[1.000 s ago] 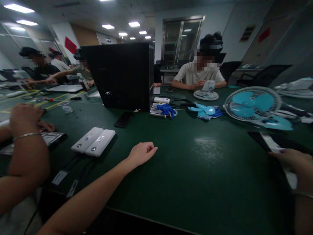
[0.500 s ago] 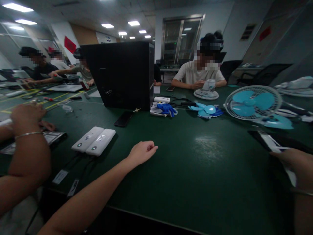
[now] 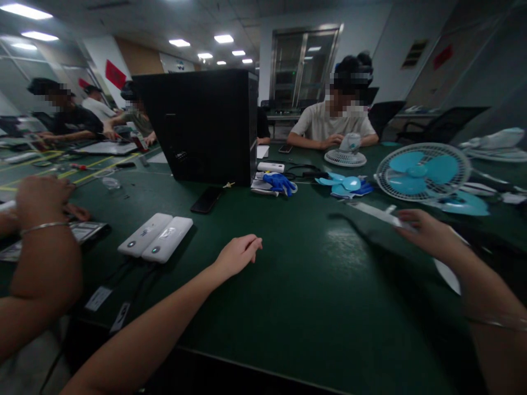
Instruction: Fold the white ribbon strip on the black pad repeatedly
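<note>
My left hand rests on the green table with its fingers loosely curled together, and nothing shows in it. Over the right side of the table, my right hand pinches the end of a long, thin white strip. The strip points left and away from me, with a short tab sticking up near my fingers; motion blurs it, and its material is unclear. Beneath my right forearm a white, curved-edged thing lies partly hidden. Left of my left hand are two white power banks, side by side with cables attached.
A black computer case stands at the back. Nearby are a phone, blue-and-white gloves, blue fan blades and a caged fan. A co-worker's arm reaches in at left; another person sits opposite.
My right hand has moved left and away from me from the right edge, carrying the white strip out over the table. My left hand's fingers have uncurled slightly.
</note>
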A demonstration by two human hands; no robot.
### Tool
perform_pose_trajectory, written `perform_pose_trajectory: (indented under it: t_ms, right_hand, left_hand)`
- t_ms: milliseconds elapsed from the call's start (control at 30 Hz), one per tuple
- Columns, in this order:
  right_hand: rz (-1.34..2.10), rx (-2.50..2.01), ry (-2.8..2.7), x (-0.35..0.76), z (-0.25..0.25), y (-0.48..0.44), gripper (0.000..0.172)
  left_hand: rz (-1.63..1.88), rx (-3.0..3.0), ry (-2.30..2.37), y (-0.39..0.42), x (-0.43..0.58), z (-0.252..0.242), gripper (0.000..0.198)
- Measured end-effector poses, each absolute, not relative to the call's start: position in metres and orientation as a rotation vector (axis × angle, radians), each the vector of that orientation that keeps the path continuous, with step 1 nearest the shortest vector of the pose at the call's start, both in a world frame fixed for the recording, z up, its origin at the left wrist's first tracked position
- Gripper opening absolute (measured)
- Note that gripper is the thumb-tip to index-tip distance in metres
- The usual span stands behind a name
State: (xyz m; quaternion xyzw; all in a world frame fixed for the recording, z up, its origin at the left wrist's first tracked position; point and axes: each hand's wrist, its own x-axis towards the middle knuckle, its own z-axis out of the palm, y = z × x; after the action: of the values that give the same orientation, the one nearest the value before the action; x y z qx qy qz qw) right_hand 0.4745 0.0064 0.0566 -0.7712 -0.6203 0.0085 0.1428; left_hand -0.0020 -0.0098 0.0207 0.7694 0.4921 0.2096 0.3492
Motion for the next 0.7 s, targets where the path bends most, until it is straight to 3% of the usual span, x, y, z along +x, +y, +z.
perform_pose_trajectory:
  t_ms: [167, 300, 433, 533, 700]
  right_hand:
    - [0.707, -1.474, -2.160, 0.369, 0.060, -0.004, 0.044]
    - [0.913, -1.266, -2.395, 0.316, 0.061, -0.028, 0.040]
    - [0.946, -1.255, -2.470, 0.298, 0.061, -0.041, 0.039]
    - [0.889, -1.238, -2.502, 0.304, 0.055, -0.035, 0.044]
    - [0.396, -1.579, -2.477, 0.348, 0.037, -0.004, 0.058]
  left_hand:
    - [0.645, 1.634, 1.111, -0.003, -0.001, 0.011, 0.050]
    - [0.547, 1.535, 1.046, -0.003, 0.001, 0.014, 0.048]
    - [0.395, 1.666, 0.957, -0.008, 0.001, 0.022, 0.031]
    - [0.353, 1.708, 0.936, -0.009, 0.000, 0.023, 0.032]
    - [0.359, 1.762, 0.962, -0.010, 0.000, 0.021, 0.033]
